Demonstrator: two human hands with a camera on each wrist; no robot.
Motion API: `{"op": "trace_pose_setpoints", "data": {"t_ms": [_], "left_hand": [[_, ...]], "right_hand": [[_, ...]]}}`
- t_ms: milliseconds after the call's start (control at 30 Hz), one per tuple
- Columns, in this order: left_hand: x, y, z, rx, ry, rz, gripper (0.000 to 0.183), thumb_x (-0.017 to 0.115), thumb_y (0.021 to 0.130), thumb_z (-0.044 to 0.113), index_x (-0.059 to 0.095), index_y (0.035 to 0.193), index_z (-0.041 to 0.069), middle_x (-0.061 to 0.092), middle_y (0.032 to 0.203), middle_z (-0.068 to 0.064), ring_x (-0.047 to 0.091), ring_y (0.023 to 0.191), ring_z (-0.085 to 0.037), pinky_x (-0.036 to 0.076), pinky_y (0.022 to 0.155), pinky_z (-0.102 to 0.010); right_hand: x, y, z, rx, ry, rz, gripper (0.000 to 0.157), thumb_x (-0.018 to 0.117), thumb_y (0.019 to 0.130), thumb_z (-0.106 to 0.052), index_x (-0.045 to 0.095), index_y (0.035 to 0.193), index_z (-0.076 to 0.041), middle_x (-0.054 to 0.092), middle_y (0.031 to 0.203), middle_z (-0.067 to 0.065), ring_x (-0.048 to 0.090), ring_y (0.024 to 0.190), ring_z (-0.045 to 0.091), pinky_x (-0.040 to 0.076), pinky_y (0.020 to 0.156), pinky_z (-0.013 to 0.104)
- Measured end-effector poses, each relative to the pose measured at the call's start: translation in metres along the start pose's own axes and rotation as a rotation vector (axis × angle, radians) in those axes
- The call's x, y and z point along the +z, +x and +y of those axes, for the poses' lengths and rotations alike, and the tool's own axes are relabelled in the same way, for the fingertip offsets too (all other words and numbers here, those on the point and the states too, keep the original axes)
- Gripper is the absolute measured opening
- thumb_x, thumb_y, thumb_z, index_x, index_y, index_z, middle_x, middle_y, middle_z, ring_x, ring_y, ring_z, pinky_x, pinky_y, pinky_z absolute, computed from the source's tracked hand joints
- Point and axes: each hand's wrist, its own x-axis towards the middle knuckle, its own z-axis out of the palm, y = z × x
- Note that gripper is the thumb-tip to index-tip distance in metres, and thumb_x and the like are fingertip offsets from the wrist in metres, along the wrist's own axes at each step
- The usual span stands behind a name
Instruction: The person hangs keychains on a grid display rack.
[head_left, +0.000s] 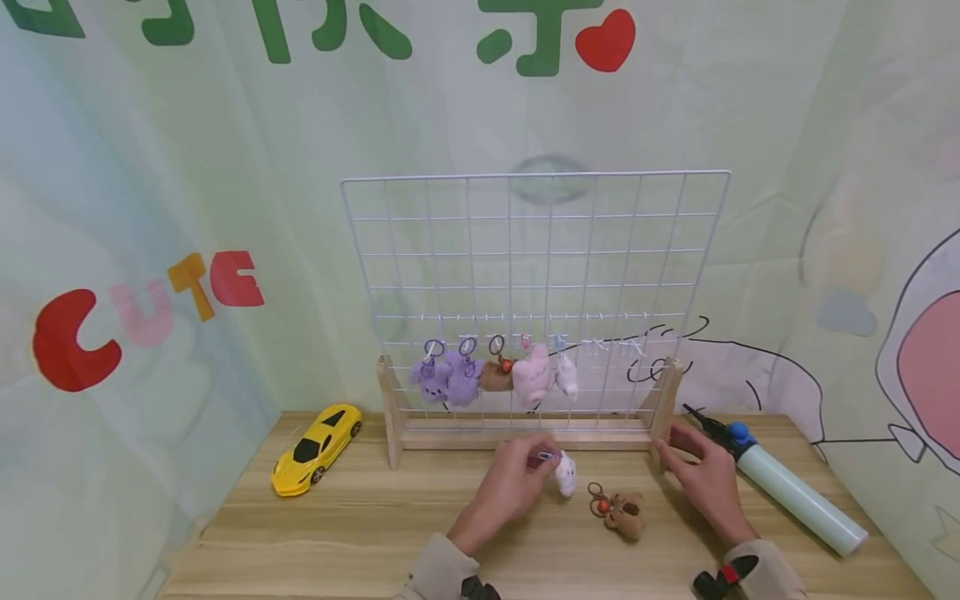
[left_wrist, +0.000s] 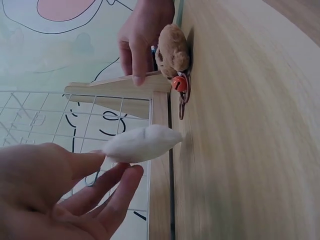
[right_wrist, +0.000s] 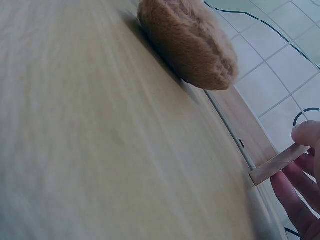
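My left hand (head_left: 517,473) pinches a small white plush keychain (head_left: 566,475) by its clasp end, in front of the rack's base. Seen from the left wrist, the white plush (left_wrist: 142,143) hangs from thumb and fingertips, its far end close over the table. With thumb and fingers, my right hand (head_left: 701,475) grips the right wooden leg (right_wrist: 277,165) of the white wire grid rack (head_left: 528,287). Between the two hands, a brown bear keychain (head_left: 625,515) with a ring and a red bell (left_wrist: 179,84) lies on the table.
Along the grid hang two purple plush keychains (head_left: 463,379), a brown one (head_left: 495,377), a pink one (head_left: 532,375) and a white one (head_left: 567,377). A yellow toy car (head_left: 317,450) stands at the left. On the right lies a pale green cylinder (head_left: 802,500) with a black nozzle end.
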Motion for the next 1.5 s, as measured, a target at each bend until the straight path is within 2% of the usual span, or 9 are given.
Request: {"op": "trace_pose_setpoints", "data": {"t_ms": [200, 367, 500, 667, 800, 867, 1033, 1300, 1500], "left_hand": [[-0.003, 0.001, 0.002, -0.021, -0.069, 0.005, 0.010, 0.073, 0.102, 0.006, 0.077, 0.109, 0.012, 0.082, 0.115, -0.011, 0.080, 0.105, -0.023, 0.066, 0.088, -0.026], [-0.004, 0.001, 0.005, -0.057, -0.114, 0.023, 0.012, 0.077, 0.100, 0.010, 0.075, 0.111, 0.013, 0.084, 0.108, -0.009, 0.080, 0.097, -0.016, 0.066, 0.084, -0.025], [-0.002, 0.005, 0.012, -0.046, -0.110, 0.042, 0.015, 0.077, 0.101, 0.015, 0.072, 0.114, 0.008, 0.085, 0.102, -0.006, 0.077, 0.092, -0.012, 0.064, 0.083, -0.025], [0.001, 0.010, 0.025, -0.053, -0.115, 0.087, 0.019, 0.082, 0.098, 0.022, 0.070, 0.105, 0.009, 0.085, 0.095, -0.006, 0.078, 0.084, -0.010, 0.059, 0.069, -0.022], [0.003, 0.014, 0.035, -0.076, -0.175, 0.108, 0.019, 0.087, 0.094, 0.024, 0.074, 0.098, 0.010, 0.085, 0.091, -0.005, 0.080, 0.080, -0.009, 0.054, 0.061, -0.019], [0.004, 0.017, 0.039, -0.067, -0.198, 0.120, 0.017, 0.088, 0.092, 0.024, 0.078, 0.096, 0.011, 0.085, 0.090, -0.003, 0.079, 0.080, -0.007, 0.054, 0.062, -0.019], [0.004, 0.023, 0.050, -0.005, -0.240, 0.138, 0.014, 0.084, 0.096, 0.025, 0.084, 0.104, 0.013, 0.085, 0.097, -0.001, 0.078, 0.087, -0.003, 0.062, 0.076, -0.019], [0.007, 0.031, 0.065, 0.123, -0.280, 0.144, 0.019, 0.071, 0.106, 0.023, 0.081, 0.118, 0.013, 0.083, 0.111, -0.005, 0.074, 0.098, -0.009, 0.061, 0.093, -0.023], [0.008, 0.035, 0.076, 0.144, -0.330, 0.180, 0.017, 0.068, 0.108, 0.020, 0.078, 0.119, 0.013, 0.081, 0.115, -0.006, 0.076, 0.105, -0.019, 0.061, 0.097, -0.025]], "right_hand": [[0.000, 0.000, 0.001, -0.005, -0.003, 0.008, 0.042, 0.083, 0.098, -0.023, 0.073, 0.132, -0.001, 0.080, 0.118, 0.023, 0.067, 0.099, -0.010, 0.053, 0.077, 0.002], [-0.001, 0.001, 0.001, -0.008, -0.014, 0.006, 0.043, 0.083, 0.098, -0.025, 0.073, 0.133, -0.002, 0.080, 0.119, 0.022, 0.068, 0.100, -0.009, 0.053, 0.077, 0.002], [-0.002, 0.000, 0.000, -0.008, -0.033, 0.010, 0.044, 0.083, 0.098, -0.026, 0.073, 0.133, -0.002, 0.080, 0.120, 0.023, 0.070, 0.101, -0.004, 0.053, 0.077, 0.002], [-0.002, 0.000, 0.001, 0.006, -0.039, -0.007, 0.046, 0.082, 0.099, -0.029, 0.072, 0.135, -0.003, 0.080, 0.122, 0.023, 0.071, 0.102, 0.000, 0.053, 0.078, 0.003], [0.000, 0.000, 0.003, 0.013, -0.028, -0.010, 0.046, 0.083, 0.099, -0.028, 0.072, 0.135, -0.003, 0.079, 0.122, 0.023, 0.074, 0.104, 0.006, 0.054, 0.078, 0.004], [0.001, -0.001, 0.003, 0.012, -0.028, -0.006, 0.045, 0.083, 0.099, -0.028, 0.072, 0.135, -0.003, 0.079, 0.123, 0.023, 0.076, 0.106, 0.013, 0.054, 0.079, 0.004], [0.002, -0.001, 0.002, 0.001, -0.034, 0.000, 0.044, 0.082, 0.099, -0.027, 0.073, 0.134, -0.003, 0.079, 0.123, 0.022, 0.078, 0.110, 0.030, 0.056, 0.079, 0.006], [0.001, -0.001, 0.002, -0.003, -0.037, 0.000, 0.045, 0.082, 0.099, -0.027, 0.072, 0.135, -0.002, 0.079, 0.123, 0.023, 0.077, 0.110, 0.031, 0.053, 0.078, 0.004], [0.001, -0.001, 0.001, 0.003, -0.047, -0.005, 0.046, 0.082, 0.099, -0.029, 0.071, 0.136, -0.002, 0.079, 0.123, 0.023, 0.077, 0.112, 0.033, 0.053, 0.078, 0.004]]}}
